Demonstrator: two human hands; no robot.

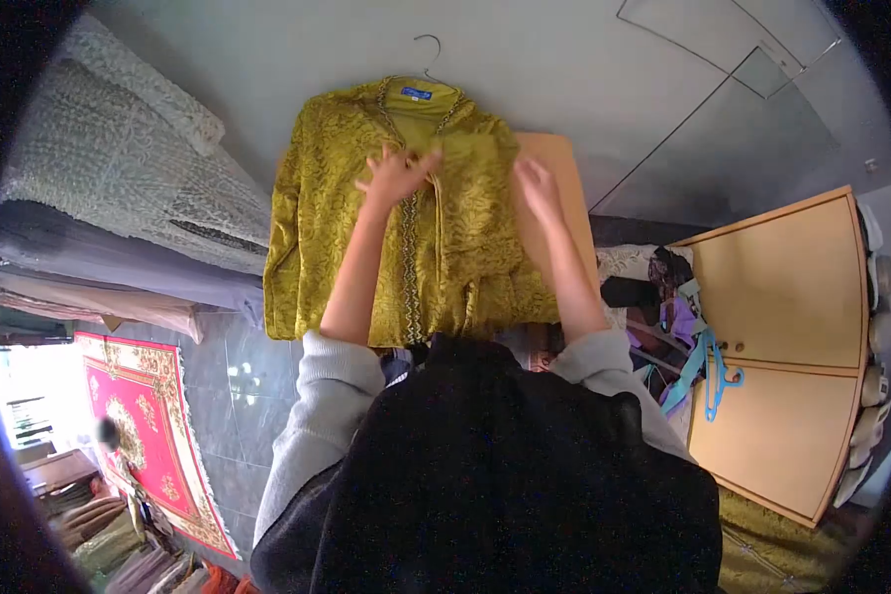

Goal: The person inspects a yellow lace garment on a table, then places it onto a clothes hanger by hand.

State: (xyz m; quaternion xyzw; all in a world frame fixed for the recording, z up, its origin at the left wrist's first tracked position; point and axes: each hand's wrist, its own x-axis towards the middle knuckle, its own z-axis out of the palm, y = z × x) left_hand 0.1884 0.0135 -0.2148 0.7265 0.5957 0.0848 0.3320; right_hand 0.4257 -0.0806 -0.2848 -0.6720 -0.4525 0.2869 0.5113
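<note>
A mustard-yellow patterned jacket (342, 213) with braided trim down its front lies spread out on a hanger, whose metal hook (429, 51) sticks out above the collar. My left hand (396, 178) is over the jacket's upper front near the opening, fingers spread and holding nothing. Just beyond the jacket's right shoulder is my right hand (538, 186), somewhat blurred, its fingers apart with nothing visible in them. Part of a tan board (554, 163) shows beneath the jacket on that side.
White lace fabrics (109, 148) hang at the left, above a red patterned rug (139, 426). At the right are a wooden cabinet (782, 327), a blue hanger (713, 381) and a pile of purple and dark clothes (663, 307). Folded garments (119, 540) lie at lower left.
</note>
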